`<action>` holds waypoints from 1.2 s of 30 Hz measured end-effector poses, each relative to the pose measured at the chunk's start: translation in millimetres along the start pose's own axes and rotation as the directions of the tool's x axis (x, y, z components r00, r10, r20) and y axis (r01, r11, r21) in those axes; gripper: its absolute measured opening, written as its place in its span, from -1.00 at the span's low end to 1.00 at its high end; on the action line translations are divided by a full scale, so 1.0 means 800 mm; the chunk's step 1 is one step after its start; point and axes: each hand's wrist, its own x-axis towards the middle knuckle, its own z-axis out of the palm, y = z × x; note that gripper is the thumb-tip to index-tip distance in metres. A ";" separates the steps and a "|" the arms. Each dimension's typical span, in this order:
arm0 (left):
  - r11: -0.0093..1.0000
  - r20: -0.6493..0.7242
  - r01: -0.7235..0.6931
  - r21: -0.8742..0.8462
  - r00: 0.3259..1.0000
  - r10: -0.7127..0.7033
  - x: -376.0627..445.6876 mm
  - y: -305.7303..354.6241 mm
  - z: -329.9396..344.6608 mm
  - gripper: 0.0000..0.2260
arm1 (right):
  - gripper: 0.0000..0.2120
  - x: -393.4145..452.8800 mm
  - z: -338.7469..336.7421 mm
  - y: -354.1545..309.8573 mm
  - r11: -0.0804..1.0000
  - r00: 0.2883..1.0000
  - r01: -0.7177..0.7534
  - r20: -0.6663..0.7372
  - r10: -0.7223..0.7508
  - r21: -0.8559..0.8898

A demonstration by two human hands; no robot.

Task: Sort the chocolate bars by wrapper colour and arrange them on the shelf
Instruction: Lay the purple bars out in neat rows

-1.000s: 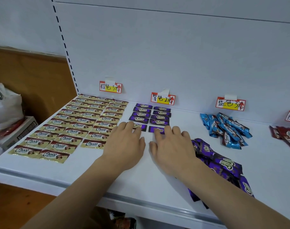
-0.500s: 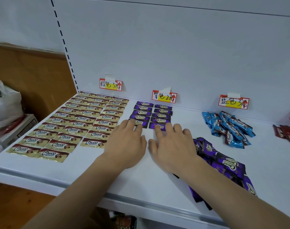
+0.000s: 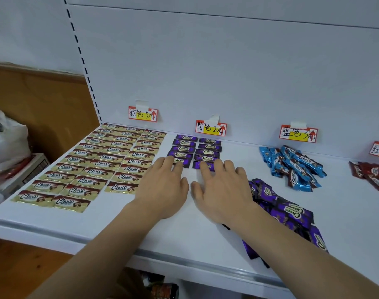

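Purple-wrapped Choco bars point(image 3: 197, 151) lie flat in two short columns on the white shelf point(image 3: 173, 231), just below the purple price label point(image 3: 211, 128) taped to the back panel. The left hand point(image 3: 163, 188) rests palm down with straight fingers, its fingertips point(image 3: 175, 164) pressing the nearest bar of the left column. The right hand point(image 3: 222, 190) lies flat beside it, thumbs nearly touching, its fingertips point(image 3: 205, 168) on the nearest bar of the right column; neither hand grasps anything. A loose heap of purple bars point(image 3: 285, 214) sits just right of the right wrist, partly hidden by the forearm. Gold-and-brown Choco bars point(image 3: 97, 165) fill three neat columns to the left, under their own label point(image 3: 142, 114). A jumbled pile of blue bars point(image 3: 294, 167) lies below the blue label point(image 3: 298, 134), and red bars point(image 3: 372, 175) reach the right edge. A white plastic bag point(image 3: 5, 139) sits beyond the shelf's left end.
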 end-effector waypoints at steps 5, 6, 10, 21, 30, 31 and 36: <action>0.995 -0.096 -0.087 -0.051 0.992 0.082 -0.013 0.015 -0.016 -0.64 | -0.51 -0.010 -0.031 0.036 0.999 0.994 0.025 -0.104 -0.021 0.042; 0.988 -0.112 -0.118 -0.102 0.988 0.107 -0.019 0.027 -0.022 -0.69 | -0.54 -0.014 -0.037 0.052 0.997 0.993 0.039 -0.116 -0.031 0.065; 0.925 0.001 -0.223 -0.307 0.972 0.235 -0.050 0.084 -0.039 -0.74 | -0.65 -0.040 -0.045 0.112 0.966 0.985 0.115 -0.156 -0.080 0.233; 0.928 0.163 -0.180 -0.327 0.956 0.243 -0.045 0.092 -0.043 -0.69 | -0.32 -0.127 -0.038 0.124 0.919 0.967 0.250 -0.026 -0.255 0.305; 0.907 0.222 0.041 -0.418 0.973 0.058 -0.039 0.083 -0.047 -0.91 | -0.36 -0.115 -0.040 0.119 0.919 0.957 0.262 0.043 -0.287 0.293; 0.895 0.227 0.063 -0.441 0.973 0.043 -0.039 0.075 -0.048 -0.94 | -0.35 -0.112 -0.039 0.119 0.921 0.956 0.262 0.055 -0.289 0.289; 0.845 0.265 0.123 -0.520 0.964 0.023 -0.033 0.042 -0.055 -0.87 | -0.55 -0.092 -0.042 0.116 0.888 0.962 0.197 0.093 -0.256 0.415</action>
